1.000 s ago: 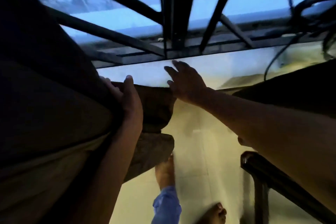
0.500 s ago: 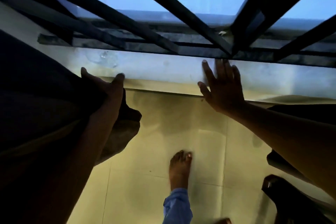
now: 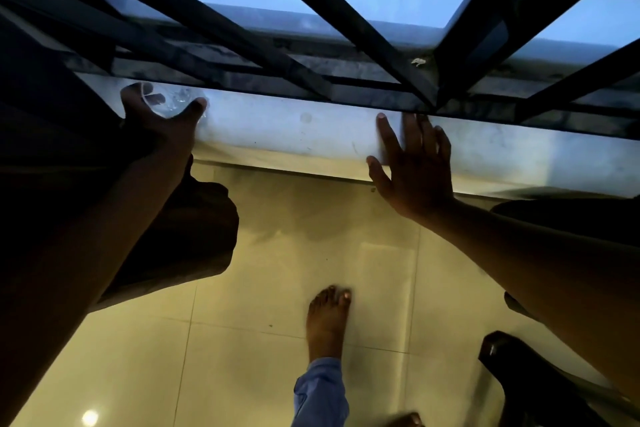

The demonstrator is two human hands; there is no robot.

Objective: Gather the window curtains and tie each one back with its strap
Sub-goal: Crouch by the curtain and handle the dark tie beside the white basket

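The dark curtain (image 3: 52, 156) fills the left of the frame, gathered and pressed aside by the left hand (image 3: 162, 128), whose grip is wide, thumb and fingers spread. The right hand (image 3: 415, 166) is held flat at centre right, fingers splayed over the sill (image 3: 294, 128). Window bars (image 3: 311, 10) are seen above.

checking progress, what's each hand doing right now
left hand: open, pressed against the dark curtain, not gripping it
right hand: open, fingers spread, holding nothing
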